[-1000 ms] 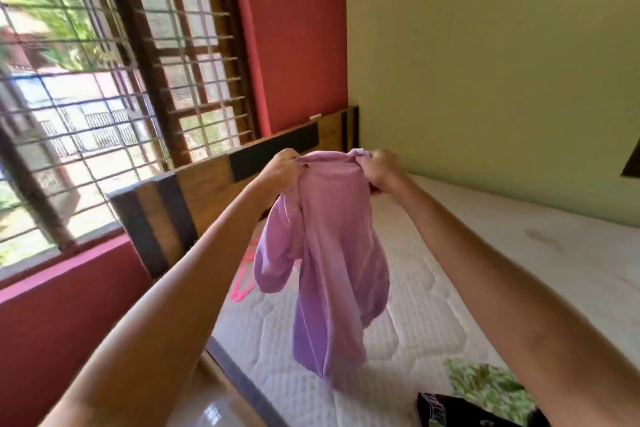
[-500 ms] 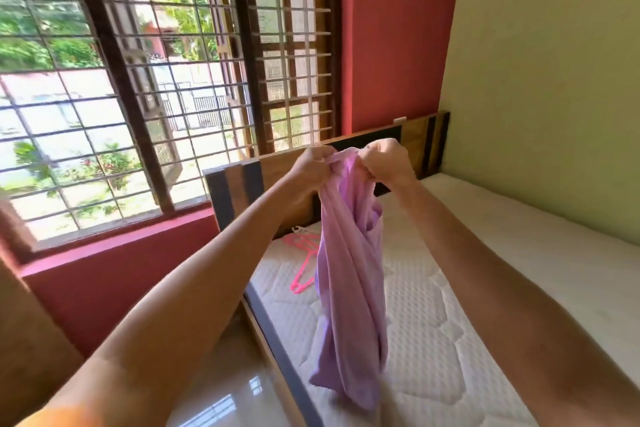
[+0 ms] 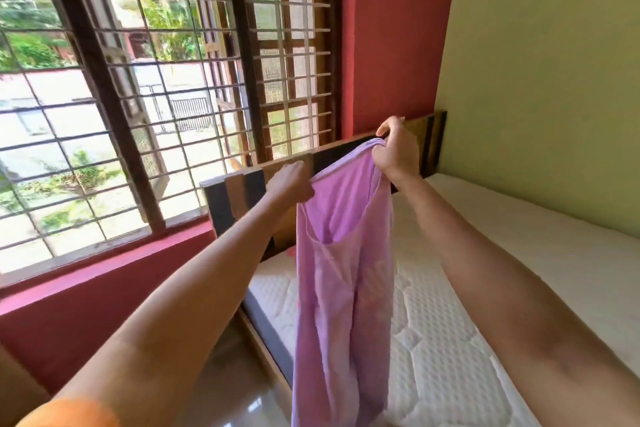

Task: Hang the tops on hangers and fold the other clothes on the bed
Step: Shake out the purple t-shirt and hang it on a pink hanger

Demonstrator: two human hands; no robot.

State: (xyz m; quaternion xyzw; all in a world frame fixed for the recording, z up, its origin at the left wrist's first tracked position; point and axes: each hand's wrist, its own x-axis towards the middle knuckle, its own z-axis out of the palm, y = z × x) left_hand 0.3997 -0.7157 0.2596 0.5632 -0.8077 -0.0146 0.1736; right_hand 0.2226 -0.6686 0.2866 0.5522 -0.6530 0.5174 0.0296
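Note:
A lilac garment (image 3: 341, 291) hangs in the air over the near edge of the bed. My left hand (image 3: 289, 184) grips its top edge on the left. My right hand (image 3: 394, 149) pinches the same edge higher up on the right, so the hem is stretched between them. The cloth falls long and loose below, its opening gaping a little. A pink hanger (image 3: 292, 252) lies on the mattress behind the garment, and only a small piece of it shows.
The white quilted mattress (image 3: 450, 340) fills the right side. A wooden headboard (image 3: 249, 191) with dark panels stands behind my hands. A barred window (image 3: 138, 97) and a red wall are on the left, a green wall on the right, shiny floor tiles (image 3: 239, 388) below.
My hands have moved apart and spread the garment's top edge, which was bunched together before. My right hand has risen. The view has swung left, and the garment hides most of the hanger.

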